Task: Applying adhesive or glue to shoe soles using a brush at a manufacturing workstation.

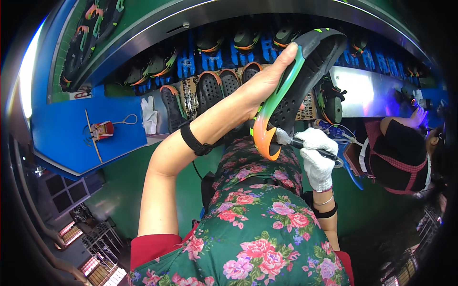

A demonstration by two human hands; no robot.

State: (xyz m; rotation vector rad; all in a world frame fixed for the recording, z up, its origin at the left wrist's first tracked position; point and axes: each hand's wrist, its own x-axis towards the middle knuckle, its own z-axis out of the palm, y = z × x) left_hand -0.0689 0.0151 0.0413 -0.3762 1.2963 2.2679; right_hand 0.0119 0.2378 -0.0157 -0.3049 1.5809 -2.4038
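With the bare left hand [267, 78] clasped around the raised black shoe [305, 71] above the lap, the gloved right hand [316, 155], closed on a pen-like tool [317, 151], should work steadily along the orange heel edge.

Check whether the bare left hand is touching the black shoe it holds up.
Touching: in the head view the left hand grips the black shoe along its green-orange sole edge.

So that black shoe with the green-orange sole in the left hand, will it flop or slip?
Probably light: the bare left hand holds the shoe aloft by one edge. Likely fairly stiff, since it keeps its shape unsupported. The perforated upper should offer grip, though the glossy sole rim may be slicker.
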